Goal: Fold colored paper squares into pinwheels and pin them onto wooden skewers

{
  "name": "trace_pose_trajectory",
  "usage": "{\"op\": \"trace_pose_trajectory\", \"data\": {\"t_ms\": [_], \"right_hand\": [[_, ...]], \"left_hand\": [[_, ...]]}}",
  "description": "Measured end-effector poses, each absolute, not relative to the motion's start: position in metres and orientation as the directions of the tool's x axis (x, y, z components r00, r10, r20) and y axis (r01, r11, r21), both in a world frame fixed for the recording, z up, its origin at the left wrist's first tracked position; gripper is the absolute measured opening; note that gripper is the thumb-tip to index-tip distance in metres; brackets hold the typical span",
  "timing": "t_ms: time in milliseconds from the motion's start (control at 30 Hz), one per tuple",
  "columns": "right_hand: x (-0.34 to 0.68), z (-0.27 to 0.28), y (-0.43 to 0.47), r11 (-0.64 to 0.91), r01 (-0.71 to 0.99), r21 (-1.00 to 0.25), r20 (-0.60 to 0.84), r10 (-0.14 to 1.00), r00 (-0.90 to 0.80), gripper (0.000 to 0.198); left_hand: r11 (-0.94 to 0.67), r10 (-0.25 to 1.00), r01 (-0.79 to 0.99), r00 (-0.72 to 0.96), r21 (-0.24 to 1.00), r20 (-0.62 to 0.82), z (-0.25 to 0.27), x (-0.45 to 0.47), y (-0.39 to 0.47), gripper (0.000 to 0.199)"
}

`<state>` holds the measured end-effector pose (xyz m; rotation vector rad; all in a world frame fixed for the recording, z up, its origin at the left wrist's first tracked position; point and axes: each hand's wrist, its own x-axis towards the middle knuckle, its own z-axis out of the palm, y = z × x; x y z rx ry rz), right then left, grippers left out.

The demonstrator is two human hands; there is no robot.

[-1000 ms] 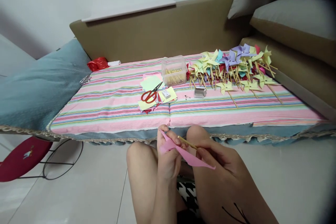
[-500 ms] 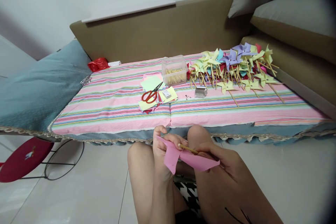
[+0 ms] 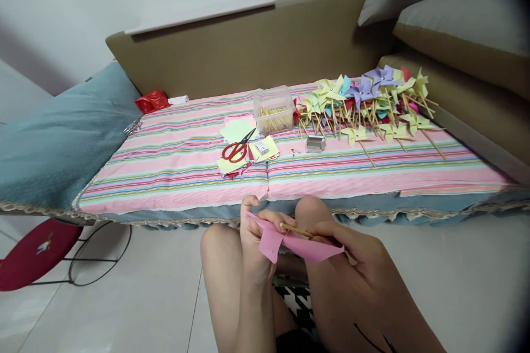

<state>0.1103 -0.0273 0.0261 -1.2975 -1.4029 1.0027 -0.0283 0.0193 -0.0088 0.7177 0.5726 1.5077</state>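
Above my knees, my left hand grips a pink paper pinwheel, its fingers bent around the folded paper near the middle. My right hand pinches a thin wooden stick, whose near end lies against the pinwheel's centre by my left fingers. One pink blade stretches right, beneath my right fingers. Whether stick and paper are joined cannot be made out. On the striped cloth beyond lie red-handled scissors, stacked coloured paper and a small white box.
A clear plastic box holds many short sticks. Right of it lies a pile of finished pinwheels. A small grey open box sits near tiny loose pins. A red bag lies far left, and a red stool stands on the floor.
The pink pinwheel has tilted slightly, its right blade rising a little. Both hands keep their hold, and the camera view has shifted slightly.
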Motion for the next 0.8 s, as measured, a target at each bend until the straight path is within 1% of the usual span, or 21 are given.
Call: {"op": "trace_pose_trajectory", "data": {"t_ms": [67,200,233,367,633,800], "right_hand": [[0.106,0.029,-0.028,0.094,0.201,-0.975,0.093,0.996,-0.013,0.023],[0.096,0.031,-0.032,0.031,0.188,-0.982,0.054,0.992,0.118,0.025],[0.096,0.031,-0.032,0.03,0.192,-0.981,0.052,0.992,0.111,0.024],[0.104,0.034,-0.028,0.088,0.191,-0.978,0.083,0.996,-0.032,0.022],[0.103,0.039,-0.028,0.089,0.186,-0.978,0.094,0.995,0.019,0.021],[0.103,0.04,-0.028,0.068,0.155,-0.986,0.069,0.998,0.005,0.021]], "left_hand": [[-0.069,0.993,-0.689,0.018,0.721,0.112,-0.009,-0.028,0.02,0.053],[-0.064,0.991,-0.708,0.038,0.704,0.128,-0.008,-0.029,0.019,0.054],[-0.062,0.991,-0.709,0.038,0.702,0.126,-0.007,-0.03,0.018,0.054],[-0.064,0.992,-0.7,0.03,0.711,0.119,-0.007,-0.031,0.018,0.054],[-0.093,0.993,-0.694,-0.011,0.714,0.118,-0.011,-0.031,0.02,0.054],[-0.088,0.994,-0.689,-0.009,0.719,0.113,-0.01,-0.031,0.02,0.055]]}}
